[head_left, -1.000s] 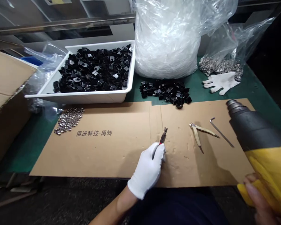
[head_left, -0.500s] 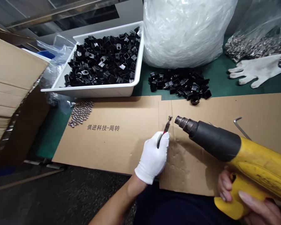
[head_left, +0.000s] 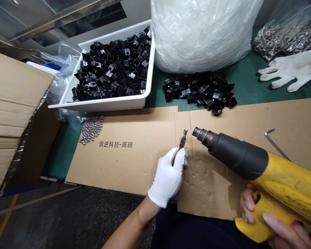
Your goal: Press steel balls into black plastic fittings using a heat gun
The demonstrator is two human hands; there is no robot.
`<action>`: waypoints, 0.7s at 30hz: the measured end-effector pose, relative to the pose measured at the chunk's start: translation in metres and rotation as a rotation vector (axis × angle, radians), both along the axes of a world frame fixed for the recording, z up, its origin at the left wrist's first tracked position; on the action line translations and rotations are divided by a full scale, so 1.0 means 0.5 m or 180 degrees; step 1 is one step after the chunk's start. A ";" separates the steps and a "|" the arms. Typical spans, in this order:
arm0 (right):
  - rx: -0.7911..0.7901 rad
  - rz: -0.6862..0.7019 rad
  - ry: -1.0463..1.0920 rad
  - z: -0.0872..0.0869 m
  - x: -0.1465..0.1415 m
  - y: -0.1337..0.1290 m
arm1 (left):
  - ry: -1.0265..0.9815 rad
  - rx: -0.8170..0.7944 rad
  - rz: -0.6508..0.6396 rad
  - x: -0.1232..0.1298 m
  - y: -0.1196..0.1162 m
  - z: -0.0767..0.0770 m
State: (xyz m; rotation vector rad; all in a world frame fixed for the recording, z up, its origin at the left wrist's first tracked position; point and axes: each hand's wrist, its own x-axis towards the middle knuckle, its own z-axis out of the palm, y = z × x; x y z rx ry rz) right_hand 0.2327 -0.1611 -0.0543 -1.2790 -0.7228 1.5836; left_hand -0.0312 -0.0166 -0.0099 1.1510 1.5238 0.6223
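Note:
My left hand (head_left: pixel 167 176), in a white glove, grips a small pair of red-handled pliers (head_left: pixel 181 142) above the cardboard sheet (head_left: pixel 134 173). Their jaws clamp a small metal stud (head_left: pixel 185 132), held upright. My bare right hand (head_left: pixel 247 204) wraps the yellow grip of a yellow-and-black heat gun (head_left: pixel 238 155). The gun's nozzle points left at the stud and stops a short way from it, not touching. The glove hides most of the pliers' handles.
A white tub (head_left: pixel 98 105) full of black square parts stands beyond the cardboard, with a loose black pile (head_left: pixel 199 93) on the green mat. Nearby are a plastic sack (head_left: pixel 199 34), loose metal studs (head_left: pixel 91 129), a white glove (head_left: pixel 290 69), an Allen key (head_left: pixel 276 143) and a cardboard box (head_left: pixel 12 117).
The heat gun has swung in from the right, its nozzle now close to the stud. The view has shifted, and the left hand still holds the pliers.

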 end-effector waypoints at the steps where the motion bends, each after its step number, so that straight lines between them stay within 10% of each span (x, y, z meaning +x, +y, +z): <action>1: -0.0001 -0.0004 0.0036 0.002 -0.002 0.001 | -0.0021 -0.0003 -0.0001 -0.001 0.001 0.001; 21: -0.0194 0.0049 0.0038 -0.009 0.012 -0.012 | -0.0015 -0.0150 -0.0023 -0.003 -0.001 0.006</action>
